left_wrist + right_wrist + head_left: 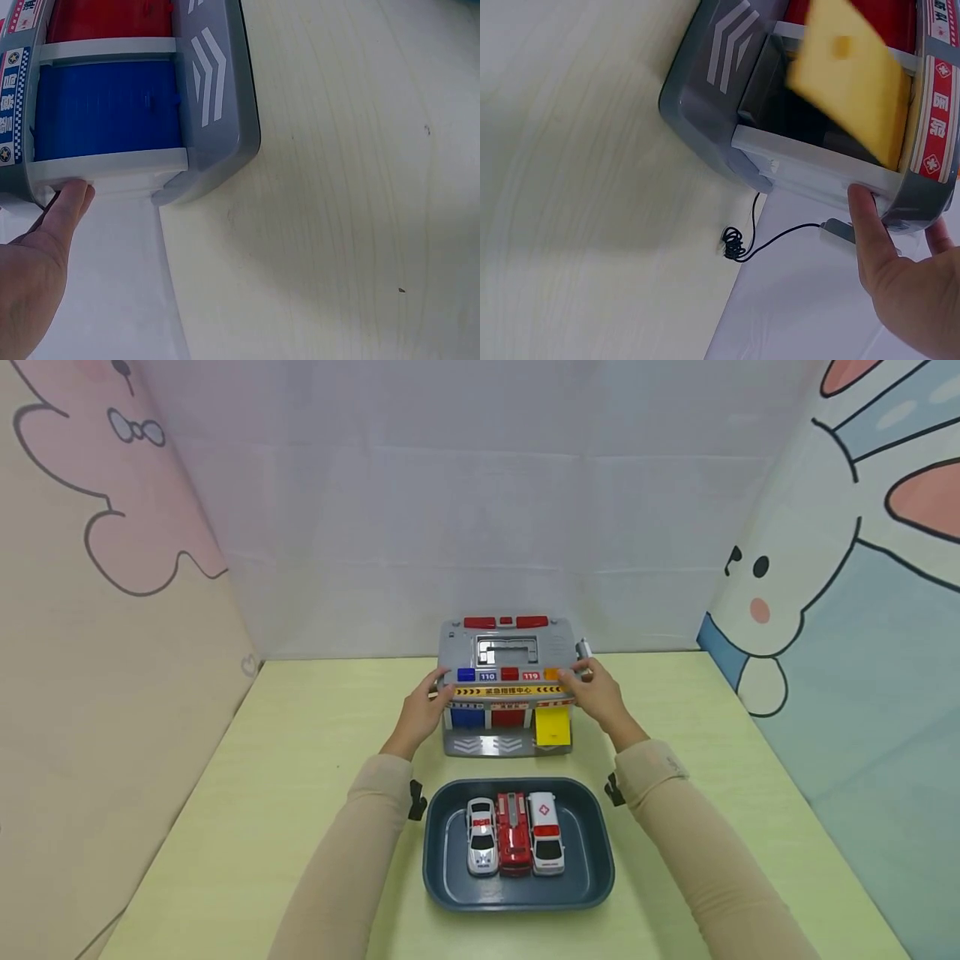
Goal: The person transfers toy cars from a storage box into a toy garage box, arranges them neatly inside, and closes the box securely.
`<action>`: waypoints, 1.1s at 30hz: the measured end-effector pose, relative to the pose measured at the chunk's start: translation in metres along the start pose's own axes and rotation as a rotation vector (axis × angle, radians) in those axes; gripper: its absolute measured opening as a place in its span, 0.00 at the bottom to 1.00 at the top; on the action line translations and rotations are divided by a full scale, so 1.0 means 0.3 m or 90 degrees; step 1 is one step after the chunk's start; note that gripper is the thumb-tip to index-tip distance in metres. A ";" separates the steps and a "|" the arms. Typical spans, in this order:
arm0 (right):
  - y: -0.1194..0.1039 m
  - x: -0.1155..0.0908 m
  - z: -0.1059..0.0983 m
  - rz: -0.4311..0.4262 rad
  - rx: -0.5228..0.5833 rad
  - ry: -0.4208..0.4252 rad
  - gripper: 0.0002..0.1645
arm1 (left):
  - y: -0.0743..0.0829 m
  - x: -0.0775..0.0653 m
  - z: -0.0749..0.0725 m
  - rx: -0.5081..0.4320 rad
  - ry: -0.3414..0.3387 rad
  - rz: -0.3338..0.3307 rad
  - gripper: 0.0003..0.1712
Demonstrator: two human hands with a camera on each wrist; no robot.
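Note:
A grey toy rescue garage (507,745) stands at the back of the table, with blue (109,109), red (508,718) and yellow doors (851,79). The blue and red doors are down. The yellow door is blurred and swung outward, with a dark bay behind it. My left hand (422,714) holds the garage's left side below the roof edge. My right hand (600,693) grips the right roof corner, its thumb against the side wall and a finger at the orange button (552,674) on top. In the left wrist view most left fingers are hidden.
Nearer me, a dark blue tray (517,906) holds a white police car (482,839), a red fire truck (513,835) and a white ambulance (546,835). A grey handpiece (838,231) on a coiled black cord (733,244) hangs beside the garage. A pale wall cloth (480,527) rises behind.

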State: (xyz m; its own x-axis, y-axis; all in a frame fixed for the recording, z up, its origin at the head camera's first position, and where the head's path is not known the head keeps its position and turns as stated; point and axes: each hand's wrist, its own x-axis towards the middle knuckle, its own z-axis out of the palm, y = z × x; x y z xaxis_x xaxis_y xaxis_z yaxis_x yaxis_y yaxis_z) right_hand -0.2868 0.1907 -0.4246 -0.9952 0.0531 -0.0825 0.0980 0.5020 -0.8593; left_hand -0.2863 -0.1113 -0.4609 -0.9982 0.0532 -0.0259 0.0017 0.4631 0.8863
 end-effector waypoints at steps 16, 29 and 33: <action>-0.020 -0.011 0.007 0.028 0.013 -0.002 0.30 | 0.002 0.001 -0.004 0.002 0.005 0.004 0.29; -0.017 -0.026 -0.007 0.014 0.018 -0.031 0.31 | 0.000 0.000 0.001 -0.018 -0.003 -0.005 0.29; -0.019 -0.033 -0.013 0.006 -0.005 -0.039 0.32 | 0.005 -0.001 0.000 -0.018 -0.008 -0.007 0.29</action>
State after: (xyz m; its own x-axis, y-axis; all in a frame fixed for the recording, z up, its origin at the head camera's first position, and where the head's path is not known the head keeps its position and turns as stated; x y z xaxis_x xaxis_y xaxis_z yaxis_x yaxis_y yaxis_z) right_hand -0.2774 0.1906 -0.4171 -0.9926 0.0049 -0.1215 0.1071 0.5083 -0.8545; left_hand -0.2862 -0.1107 -0.4595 -0.9974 0.0593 -0.0412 -0.0110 0.4386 0.8986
